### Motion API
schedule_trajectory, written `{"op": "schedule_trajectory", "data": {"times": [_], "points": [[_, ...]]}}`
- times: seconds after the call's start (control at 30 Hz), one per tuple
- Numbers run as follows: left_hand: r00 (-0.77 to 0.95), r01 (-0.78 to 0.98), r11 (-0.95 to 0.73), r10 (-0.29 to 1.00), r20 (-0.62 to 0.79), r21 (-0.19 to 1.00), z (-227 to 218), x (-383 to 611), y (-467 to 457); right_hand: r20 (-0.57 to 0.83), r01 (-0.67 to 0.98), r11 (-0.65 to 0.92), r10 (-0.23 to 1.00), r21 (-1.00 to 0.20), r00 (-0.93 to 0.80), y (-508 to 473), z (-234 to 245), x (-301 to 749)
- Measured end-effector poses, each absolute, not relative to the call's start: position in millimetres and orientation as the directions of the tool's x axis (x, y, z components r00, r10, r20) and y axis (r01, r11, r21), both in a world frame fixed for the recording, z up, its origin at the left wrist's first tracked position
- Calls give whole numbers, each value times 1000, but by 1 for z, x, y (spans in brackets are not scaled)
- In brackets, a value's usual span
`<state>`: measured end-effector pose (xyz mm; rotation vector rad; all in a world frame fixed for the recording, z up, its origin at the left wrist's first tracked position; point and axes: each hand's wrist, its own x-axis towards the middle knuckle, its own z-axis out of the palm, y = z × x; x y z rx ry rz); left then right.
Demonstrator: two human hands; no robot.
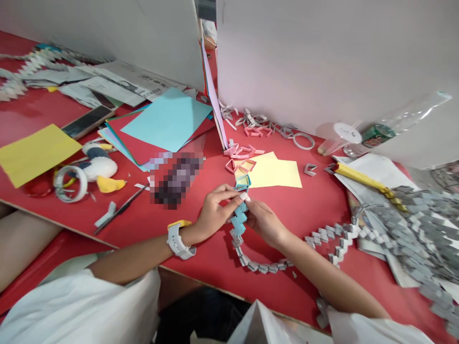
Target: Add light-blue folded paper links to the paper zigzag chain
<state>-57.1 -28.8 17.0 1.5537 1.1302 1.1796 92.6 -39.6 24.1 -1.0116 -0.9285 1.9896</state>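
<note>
A zigzag chain of folded paper links (251, 262) curves across the red table (308, 215). Its near end is blue (239, 220), the remainder grey newspaper. My left hand (215, 212), with a white and yellow watch on the wrist, pinches the blue end from the left. My right hand (263, 220) pinches the same end from the right, fingers closed on it. A loose blue and yellow folded link (243, 181) lies just beyond my fingertips, on a yellow sheet (276, 173).
Pink folded links (242, 153) lie beyond the yellow sheet. Blue and red coloured sheets (165, 122) are stacked at centre left, with a phone (86, 122), tape roll (71, 183) and duck toy (98, 167). A grey chain pile (412, 224) fills the right. White panels (322, 57) stand behind.
</note>
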Motion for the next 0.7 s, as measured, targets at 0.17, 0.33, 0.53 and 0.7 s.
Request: {"op": "schedule_trajectory", "data": {"times": [0.17, 0.33, 0.53, 0.7], "points": [[162, 181, -247, 962, 219, 952, 16, -58, -27, -338, -169, -429, 855, -888, -394, -44, 25, 89], [156, 228, -244, 965, 212, 942, 13, -58, -27, -345, -110, -418, 849, -902, -401, -43, 26, 89], [195, 202, -136, 976, 96, 970, 15, -57, -21, -379, -99, -444, 845, -891, -377, -43, 27, 87], [355, 604, -448, 892, 281, 659, 38, -88, -17, -455, -162, -528, 824, -834, -337, -39, 23, 91]]}}
